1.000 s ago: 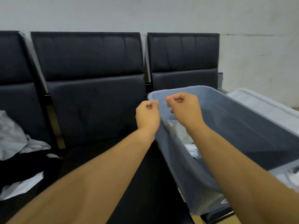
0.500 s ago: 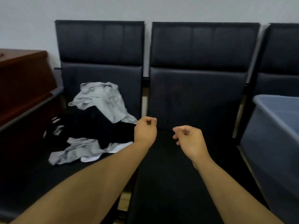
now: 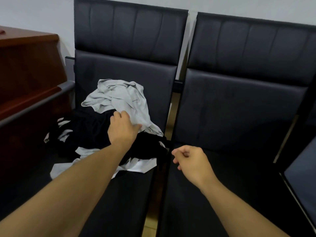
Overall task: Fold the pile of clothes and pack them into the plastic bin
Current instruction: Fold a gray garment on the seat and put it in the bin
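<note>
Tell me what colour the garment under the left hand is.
Light grey garment, seen in the head view.
</note>
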Demonstrator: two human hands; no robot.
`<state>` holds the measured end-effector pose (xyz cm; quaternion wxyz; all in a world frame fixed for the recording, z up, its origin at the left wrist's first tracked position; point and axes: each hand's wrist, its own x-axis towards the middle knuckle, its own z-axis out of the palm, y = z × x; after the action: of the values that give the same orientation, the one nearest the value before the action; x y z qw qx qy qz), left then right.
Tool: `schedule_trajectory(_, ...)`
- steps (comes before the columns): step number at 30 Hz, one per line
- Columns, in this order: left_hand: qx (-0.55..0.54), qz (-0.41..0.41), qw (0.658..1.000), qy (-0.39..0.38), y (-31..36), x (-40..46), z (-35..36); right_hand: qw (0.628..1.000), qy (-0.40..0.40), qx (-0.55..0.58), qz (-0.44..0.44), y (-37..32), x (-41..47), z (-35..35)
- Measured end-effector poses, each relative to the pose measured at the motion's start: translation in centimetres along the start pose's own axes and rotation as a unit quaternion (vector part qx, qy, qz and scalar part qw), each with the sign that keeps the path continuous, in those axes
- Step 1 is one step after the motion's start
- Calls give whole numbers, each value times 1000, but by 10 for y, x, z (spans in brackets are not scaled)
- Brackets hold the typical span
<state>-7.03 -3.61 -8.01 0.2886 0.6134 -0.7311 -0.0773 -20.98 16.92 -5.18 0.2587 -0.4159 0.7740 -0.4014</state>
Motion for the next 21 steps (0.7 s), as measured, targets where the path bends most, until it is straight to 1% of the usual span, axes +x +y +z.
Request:
schedule_trajectory(2, 110, 100, 988, 50, 2, 4, 15, 1000, -4, -13, 6, 4, 2, 0)
schedule_trajectory(3, 152, 130, 978, 58, 2, 7, 22, 1000, -6, -18, 9, 6, 4, 1)
schedule_trajectory(4, 182, 144, 971, 55, 3, 10, 28, 1000, -7, -24, 11, 8, 6, 1)
schedule_trajectory(6, 205, 136, 968, 43, -1, 14, 36, 999, -8, -37, 11, 12, 9, 1)
schedule_trajectory(9, 177, 126, 976, 36, -13, 16, 38, 999, -15, -47, 13, 15, 12, 3)
schedule_trajectory(11, 107, 126, 985, 45, -18, 15, 34, 999, -20, -38, 19, 15, 13, 5)
schedule_trajectory(13, -19, 106, 993, 55, -15, 10, 26, 999, -22, -5, 26, 12, 12, 7)
schedule_trajectory(14, -96, 94, 990, 48, -9, 4, 21, 999, -26, 19, 30, 10, 10, 9)
schedule_trajectory(16, -247, 82, 965, 0, 9, -16, 12, 995, -35, 78, 43, 4, 8, 13)
schedule_trajectory(18, -351, 76, 931, -69, 35, -47, 2, 979, -50, 180, 83, -4, 3, 14)
schedule_trajectory(21, -432, 68, 885, -157, 69, -101, -13, 913, -77, 368, 156, -11, -3, 4)
